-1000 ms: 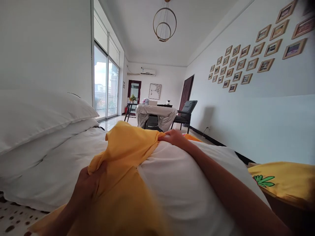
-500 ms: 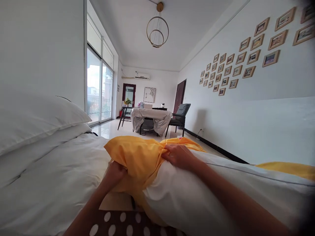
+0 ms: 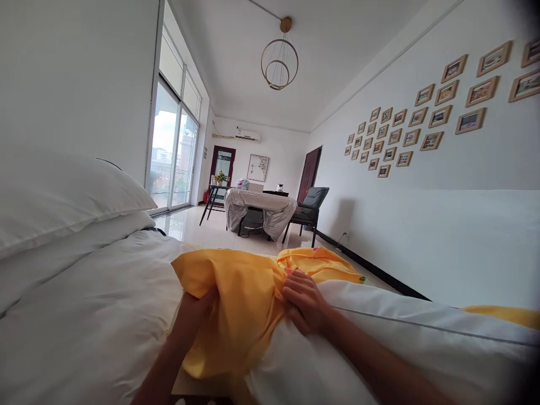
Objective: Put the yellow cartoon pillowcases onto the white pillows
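A yellow cloth lies bunched across the middle, over the edge of white bedding. My left hand grips its left part, the fingers partly hidden under a fold. My right hand is closed on the gathered cloth at the right, beside a white pillow or quilt with a grey seam line. Beyond my right hand, more of the yellow cloth spreads out, showing small pink and green marks.
White pillows are stacked at the left. Another yellow piece shows at the far right. Farther off stand a covered table, a black chair and a plant stand.
The view has tilted and shifted slightly. Both hands still hold the yellow cloth, which now hangs broader between them and covers most of the dotted brown fabric below.
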The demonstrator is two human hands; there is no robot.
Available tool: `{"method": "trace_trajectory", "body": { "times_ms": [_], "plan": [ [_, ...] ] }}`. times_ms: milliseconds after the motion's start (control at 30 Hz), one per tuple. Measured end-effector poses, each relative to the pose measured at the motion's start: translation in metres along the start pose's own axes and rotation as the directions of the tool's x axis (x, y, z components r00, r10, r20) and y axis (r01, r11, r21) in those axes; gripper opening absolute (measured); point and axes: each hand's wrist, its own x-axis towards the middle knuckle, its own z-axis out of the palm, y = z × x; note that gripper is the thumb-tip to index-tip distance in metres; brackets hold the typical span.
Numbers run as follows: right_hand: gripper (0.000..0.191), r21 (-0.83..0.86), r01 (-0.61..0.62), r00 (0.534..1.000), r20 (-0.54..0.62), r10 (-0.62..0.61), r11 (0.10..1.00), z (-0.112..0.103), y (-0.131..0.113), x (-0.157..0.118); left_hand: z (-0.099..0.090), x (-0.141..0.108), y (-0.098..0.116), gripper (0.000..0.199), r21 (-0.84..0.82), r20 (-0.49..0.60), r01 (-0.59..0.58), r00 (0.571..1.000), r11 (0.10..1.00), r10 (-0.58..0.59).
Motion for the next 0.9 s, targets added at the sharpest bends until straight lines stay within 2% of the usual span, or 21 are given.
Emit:
{"method": "trace_trajectory", "body": {
  "times_ms": [100, 167, 267, 333, 367, 433, 467, 500, 533, 567, 600, 633, 667, 700, 733, 767, 800, 867, 900],
  "plan": [
    [0.015, 0.056, 0.056, 0.998, -0.018, -0.055, 0.997, 0.018, -0.017, -0.001, -0.005, -0.001, 0.003, 0.050, -0.133, -0.055, 0.029, 0.998, 0.991, -0.037],
    [0.015, 0.040, 0.076, 0.997, -0.020, -0.075, 0.996, 0.022, -0.025, -0.006, -0.007, -0.002, 0.008, 0.044, -0.246, -0.109, 0.067, 0.989, 0.967, -0.097],
    [0.016, -0.074, 0.036, 0.999, -0.021, -0.038, 0.997, 0.011, -0.027, -0.022, -0.009, -0.004, 0.018, 0.034, -0.342, -0.210, 0.087, 0.963, 0.936, -0.167],
    [0.015, -0.194, -0.044, 0.997, -0.074, 0.030, 0.980, -0.005, -0.019, -0.039, -0.008, -0.007, 0.024, 0.034, -0.338, -0.257, 0.057, 0.955, 0.939, -0.151],
    [0.014, -0.253, -0.089, 0.991, -0.120, 0.060, 0.963, -0.014, -0.013, -0.048, -0.007, -0.009, 0.025, 0.037, -0.326, -0.242, 0.043, 0.962, 0.944, -0.128],
    [0.013, -0.340, -0.155, 0.978, -0.186, 0.096, 0.927, -0.026, 0.000, -0.063, -0.003, -0.014, 0.024, 0.043, -0.263, -0.139, 0.018, 0.989, 0.965, -0.057],
    [0.014, -0.368, -0.173, 0.980, -0.160, 0.121, 0.913, -0.030, 0.006, -0.067, 0.001, -0.017, 0.022, 0.044, -0.204, -0.069, 0.005, 0.997, 0.979, -0.019],
    [0.016, -0.391, -0.182, 0.983, -0.085, 0.162, 0.902, -0.030, 0.010, -0.068, 0.005, -0.020, 0.019, 0.044, -0.127, -0.005, -0.016, 1.000, 0.992, 0.015],
    [0.017, -0.411, -0.189, 0.974, 0.038, 0.224, 0.892, -0.029, 0.011, -0.065, 0.010, -0.023, 0.015, 0.041, -0.037, 0.040, -0.046, 0.998, 0.998, 0.048],
    [0.017, -0.433, -0.202, 0.933, 0.189, 0.307, 0.879, -0.027, 0.011, -0.059, 0.015, -0.026, 0.010, 0.037, 0.058, 0.067, -0.085, 0.994, 0.995, 0.081],
    [0.016, -0.460, -0.218, 0.855, 0.336, 0.396, 0.861, -0.025, 0.007, -0.048, 0.020, -0.028, 0.006, 0.032, 0.145, 0.084, -0.128, 0.990, 0.981, 0.117],
    [0.015, -0.494, -0.236, 0.752, 0.453, 0.479, 0.837, -0.023, 0.001, -0.034, 0.024, -0.030, 0.001, 0.028, 0.216, 0.104, -0.167, 0.984, 0.962, 0.147],
    [0.014, -0.531, -0.251, 0.652, 0.525, 0.547, 0.809, -0.022, -0.007, -0.017, 0.028, -0.032, -0.003, 0.025, 0.267, 0.120, -0.199, 0.978, 0.943, 0.172],
    [0.016, -0.579, -0.275, 0.566, 0.549, 0.616, 0.768, -0.023, -0.018, 0.002, 0.032, -0.033, -0.006, 0.024, 0.297, 0.124, -0.219, 0.974, 0.929, 0.190],
    [0.019, -0.625, -0.307, 0.505, 0.533, 0.679, 0.718, -0.024, -0.030, 0.022, 0.034, -0.034, -0.008, 0.024, 0.308, 0.118, -0.231, 0.972, 0.923, 0.204],
    [0.020, -0.643, -0.351, 0.505, 0.482, 0.716, 0.681, -0.027, -0.042, 0.041, 0.035, -0.035, -0.009, 0.024, 0.303, 0.101, -0.238, 0.971, 0.923, 0.217],
    [0.020, -0.626, -0.408, 0.560, 0.404, 0.724, 0.665, -0.030, -0.055, 0.058, 0.036, -0.035, -0.009, 0.024, 0.289, 0.076, -0.242, 0.970, 0.926, 0.230],
    [0.020, -0.435, -0.514, 0.730, 0.231, 0.643, 0.740, -0.031, -0.077, 0.083, 0.034, -0.037, -0.006, 0.024, 0.265, 0.033, -0.242, 0.970, 0.933, 0.242],
    [0.023, -0.292, -0.535, 0.793, 0.149, 0.591, 0.793, -0.029, -0.086, 0.088, 0.031, -0.037, -0.003, 0.024, 0.257, 0.026, -0.244, 0.969, 0.935, 0.246]
  ]
}}
